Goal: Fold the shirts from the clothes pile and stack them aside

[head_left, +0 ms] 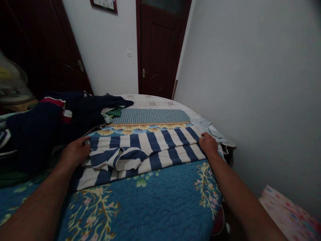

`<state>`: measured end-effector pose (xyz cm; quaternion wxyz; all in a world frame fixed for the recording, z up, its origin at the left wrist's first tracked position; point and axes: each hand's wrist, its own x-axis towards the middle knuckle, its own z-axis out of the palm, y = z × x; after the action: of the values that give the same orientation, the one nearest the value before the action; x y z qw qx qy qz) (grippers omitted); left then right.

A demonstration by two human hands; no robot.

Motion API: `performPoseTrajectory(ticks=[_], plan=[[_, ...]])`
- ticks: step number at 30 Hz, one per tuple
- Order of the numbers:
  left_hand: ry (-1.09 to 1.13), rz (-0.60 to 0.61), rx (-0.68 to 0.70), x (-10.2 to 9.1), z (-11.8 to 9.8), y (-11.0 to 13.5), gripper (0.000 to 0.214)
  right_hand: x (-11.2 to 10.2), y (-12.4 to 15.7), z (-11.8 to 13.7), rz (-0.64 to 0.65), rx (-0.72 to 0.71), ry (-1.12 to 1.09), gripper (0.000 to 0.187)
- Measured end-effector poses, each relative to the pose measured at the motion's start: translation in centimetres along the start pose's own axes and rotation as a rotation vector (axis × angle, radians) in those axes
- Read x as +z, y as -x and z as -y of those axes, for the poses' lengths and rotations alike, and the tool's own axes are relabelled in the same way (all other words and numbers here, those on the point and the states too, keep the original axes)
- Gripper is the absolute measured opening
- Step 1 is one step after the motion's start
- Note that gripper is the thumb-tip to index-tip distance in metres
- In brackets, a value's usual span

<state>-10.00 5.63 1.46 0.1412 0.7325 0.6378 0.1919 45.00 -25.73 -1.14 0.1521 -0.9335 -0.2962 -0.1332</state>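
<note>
A navy-and-white striped shirt [165,155] lies folded lengthwise across the quilt, its short sleeve bunched on top near the left end. My left hand [76,152] grips the cloth at the shirt's left end, thumb and fingers closed together. At the opposite end, my right hand [208,144] is closed on the shirt's right edge, knuckles up. The cloth runs fairly flat between both hands, with a few creases by the sleeve. Parts of my fingertips are hidden by the fabric and the hands themselves.
Dark clothes [50,127] are heaped to the left. The blue floral quilt [160,207] covers the surface, with a patterned white cover [142,100] beyond. Pale folded cloth [209,129] lies at the right edge, close to the wall [250,83]. A pink floral item [288,214] sits lower right.
</note>
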Motion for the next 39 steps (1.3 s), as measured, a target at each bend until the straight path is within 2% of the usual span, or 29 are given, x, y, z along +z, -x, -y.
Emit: performPoseTrajectory(ticks=[3, 8, 9, 11, 14, 16, 18, 21, 24, 26, 28, 30, 32, 36, 37, 39], plan=[[-0.060, -0.024, 0.072, -0.4, -0.3, 0.5, 0.055, -0.2, 0.2, 0.2, -0.009, 0.005, 0.036, 0.038], [-0.190, -0.186, 0.262, -1.2, -2.0, 2.9, 0.051, 0.4, 0.5, -0.8, -0.026, 0.019, 0.070, 0.038], [-0.153, -0.177, 0.293, -1.2, -2.4, 3.3, 0.048, 0.6, 0.5, -1.1, -0.052, 0.015, 0.071, 0.038], [-0.046, -0.069, 0.358, -0.9, -3.1, 3.8, 0.041, 0.8, 0.5, -1.4, -0.135, -0.038, 0.052, 0.039], [0.115, 0.115, 0.417, -0.2, -3.8, 4.4, 0.037, 0.5, 0.9, -0.5, -0.245, -0.257, -0.051, 0.036], [0.174, 0.187, 0.431, 0.2, -4.0, 4.7, 0.035, -0.3, 2.0, 1.5, -0.233, -0.459, -0.155, 0.033], [0.189, 0.212, 0.452, 0.4, -4.1, 5.0, 0.033, -1.5, 4.0, 4.5, -0.145, -0.645, -0.261, 0.030], [0.130, 0.213, 0.506, 0.4, -4.1, 5.1, 0.037, -3.4, 8.5, 10.2, 0.045, -0.860, -0.385, 0.028], [0.006, 0.214, 0.558, 0.4, -4.0, 5.1, 0.041, -4.9, 13.6, 16.2, 0.156, -1.122, -0.500, 0.032], [-0.040, 0.213, 0.579, 0.6, -3.9, 5.1, 0.040, -5.1, 16.4, 19.5, 0.183, -1.208, -0.512, 0.036], [-0.049, 0.209, 0.592, 0.8, -3.7, 4.9, 0.039, -4.8, 18.3, 22.0, 0.196, -1.259, -0.485, 0.025], [-0.041, 0.203, 0.601, 1.0, -3.5, 4.8, 0.038, -4.2, 19.0, 23.4, 0.202, -1.274, -0.503, 0.015], [-0.027, 0.200, 0.598, 1.1, -3.2, 4.6, 0.035, -3.8, 18.6, 23.5, 0.192, -1.208, -0.630, 0.017], [-0.011, 0.223, 0.566, 0.9, -3.0, 4.6, 0.034, -3.9, 16.1, 21.5, 0.136, -0.826, -0.922, 0.021], [-0.015, 0.230, 0.558, 0.8, -3.1, 4.7, 0.034, -4.0, 15.6, 20.9, 0.139, -0.759, -0.943, 0.022], [-0.028, 0.240, 0.551, 0.6, -3.2, 4.8, 0.035, -4.1, 14.8, 19.9, 0.199, -0.730, -0.933, 0.023]])
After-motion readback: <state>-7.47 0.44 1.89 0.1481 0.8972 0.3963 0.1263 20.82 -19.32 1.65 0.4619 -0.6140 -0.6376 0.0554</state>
